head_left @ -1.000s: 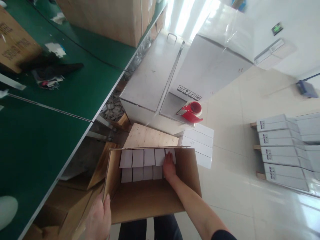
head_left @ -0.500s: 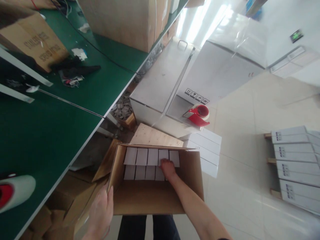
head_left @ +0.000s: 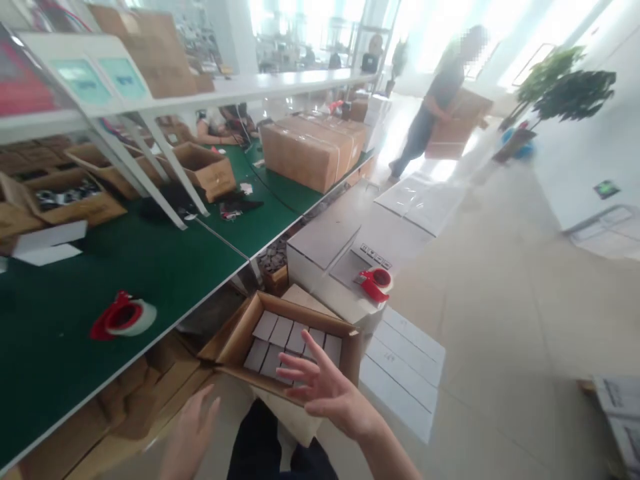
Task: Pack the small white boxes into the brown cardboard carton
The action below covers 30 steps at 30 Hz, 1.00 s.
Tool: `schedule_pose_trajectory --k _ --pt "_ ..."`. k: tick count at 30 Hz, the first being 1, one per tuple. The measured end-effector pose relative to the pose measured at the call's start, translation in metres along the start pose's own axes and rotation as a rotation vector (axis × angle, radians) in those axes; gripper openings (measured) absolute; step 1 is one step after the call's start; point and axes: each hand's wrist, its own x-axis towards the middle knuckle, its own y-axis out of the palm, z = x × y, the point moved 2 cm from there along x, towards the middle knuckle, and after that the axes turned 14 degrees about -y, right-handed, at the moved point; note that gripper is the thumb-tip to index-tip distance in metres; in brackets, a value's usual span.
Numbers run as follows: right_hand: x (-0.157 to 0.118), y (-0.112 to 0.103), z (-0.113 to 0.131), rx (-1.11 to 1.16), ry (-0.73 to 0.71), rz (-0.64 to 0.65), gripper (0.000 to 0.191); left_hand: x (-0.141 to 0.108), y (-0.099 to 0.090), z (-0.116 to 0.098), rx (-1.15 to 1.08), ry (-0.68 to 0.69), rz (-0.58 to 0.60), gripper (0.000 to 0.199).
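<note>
Below me stands an open cardboard box point(head_left: 353, 347) with two rows of small white boxes point(head_left: 281, 331) inside it. Over its near right part is my right hand point(head_left: 325, 387), fingers spread and nothing in them; it hides some of the white boxes. My left hand point(head_left: 193, 427) is off the box's near left corner, apart from it, with its fingers loosely stretched and empty.
On the green table point(head_left: 165, 287) lies a red tape dispenser point(head_left: 123, 317). Another tape dispenser point(head_left: 375, 283) rests on a large white carton point(head_left: 320, 267). White boxes point(head_left: 405, 367) stand right of the open box. Farther off, a person point(head_left: 440, 100) carries a carton point(head_left: 457, 127).
My right hand has come up out of the box and opened. My left hand has let go of the box's left edge. The view has tilted up, bringing the walking person into sight.
</note>
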Motion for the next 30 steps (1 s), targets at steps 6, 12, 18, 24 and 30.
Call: schedule_pose_trajectory --k 6,12,18,24,30 --pt "-0.05 0.084 0.022 0.083 0.162 0.311 0.108 -0.148 -0.066 -0.075 -0.492 -0.084 0.202 0.056" --pt "-0.09 0.162 0.007 0.126 0.279 0.528 0.098 -0.242 -0.127 -0.117 -0.674 0.049 0.202 0.037" --pt "-0.113 0.243 -0.024 -0.278 0.26 0.754 0.087 -0.295 -0.185 -0.066 -0.679 0.004 -0.069 0.02" --pt "-0.14 0.34 -0.093 -0.49 0.261 0.947 0.075 -0.339 -0.263 0.029 -0.784 -0.025 -0.137 0.019" --pt "-0.171 0.416 -0.174 -0.465 0.373 1.058 0.08 -0.374 -0.325 0.12 -0.784 -0.058 -0.322 0.017"
